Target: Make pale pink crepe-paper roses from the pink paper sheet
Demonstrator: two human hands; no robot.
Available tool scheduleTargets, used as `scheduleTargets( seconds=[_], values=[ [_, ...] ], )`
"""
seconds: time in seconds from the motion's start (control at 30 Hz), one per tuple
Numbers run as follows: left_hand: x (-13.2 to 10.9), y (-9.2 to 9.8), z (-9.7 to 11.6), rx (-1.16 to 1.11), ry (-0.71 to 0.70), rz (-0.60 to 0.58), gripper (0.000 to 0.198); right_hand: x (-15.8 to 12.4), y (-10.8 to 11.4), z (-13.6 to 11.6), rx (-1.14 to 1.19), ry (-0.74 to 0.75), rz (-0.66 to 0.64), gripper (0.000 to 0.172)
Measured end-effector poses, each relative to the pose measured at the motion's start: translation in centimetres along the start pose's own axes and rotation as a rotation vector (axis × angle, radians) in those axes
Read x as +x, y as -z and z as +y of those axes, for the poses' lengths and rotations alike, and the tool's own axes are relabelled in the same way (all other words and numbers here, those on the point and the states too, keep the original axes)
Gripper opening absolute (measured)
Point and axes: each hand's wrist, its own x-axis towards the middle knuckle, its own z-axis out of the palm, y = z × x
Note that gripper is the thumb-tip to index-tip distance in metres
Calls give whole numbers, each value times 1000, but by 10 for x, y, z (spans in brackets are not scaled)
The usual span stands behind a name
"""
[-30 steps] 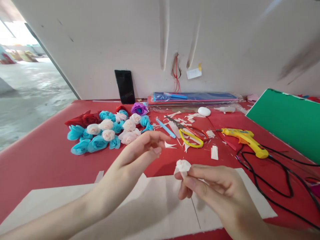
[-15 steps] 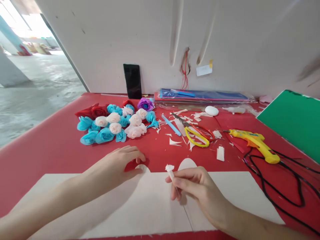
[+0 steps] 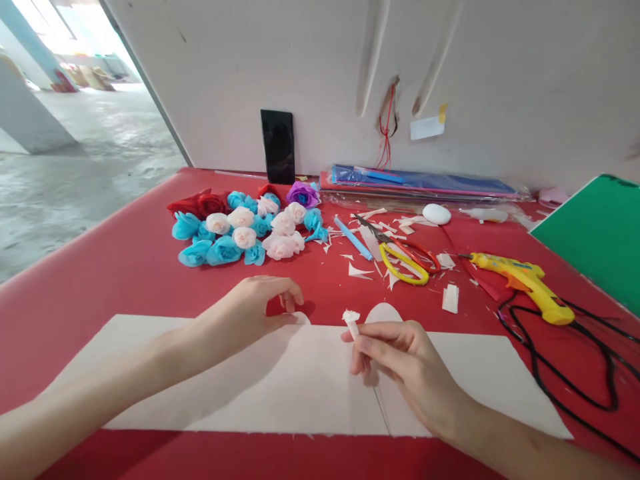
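Between the thumb and fingers of my right hand (image 3: 395, 353) is a small white paper flower bud (image 3: 351, 321) on a thin wire stem (image 3: 381, 407). The bud is upright, and the wire slants down over a long white paper sheet (image 3: 230, 397). My left hand (image 3: 265, 300) hovers at the sheet's far edge, fingers curved and apart from the thumb. Its thumb tip is at a rounded white petal (image 3: 303, 319); whether it touches, I cannot tell. Another rounded white petal (image 3: 384, 312) shows behind my right hand.
Blue, white, red and purple paper flowers (image 3: 243, 237) lie at the back left, before a propped phone (image 3: 279, 147). Scissors (image 3: 405, 263), a blue pen (image 3: 353, 238) and paper scraps lie mid-table. A yellow glue gun (image 3: 525, 283) with a black cord is at right, near a green board (image 3: 595, 240).
The camera view has shifted, so the table appears slightly higher and further right. Both hands keep nearly the same pose, with the white bud still in my right hand.
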Motion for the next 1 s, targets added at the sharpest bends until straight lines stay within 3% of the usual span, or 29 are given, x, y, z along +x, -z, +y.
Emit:
scheduleTargets(
  seconds=[0.17, 0.5, 0.83, 0.9, 1.0],
  values=[
    [-6, 4, 7, -28, 6, 14, 20, -1, -1, -1, -20, 3, -2, 27],
    [-6, 2, -1, -176, 58, 49, 18, -3, 0, -3, -69, 39, 17, 31],
    [-7, 15, 32, -415, 151, 247, 17, -5, 2, -6, -74, 78, -29, 30],
    [-6, 20, 39, -439, 145, 308, 17, -7, 2, -10, -115, 159, -22, 21],
    [-9, 30, 49, -433, 98, 427, 14, -11, -1, -20, -281, 464, -7, 12]
  ],
)
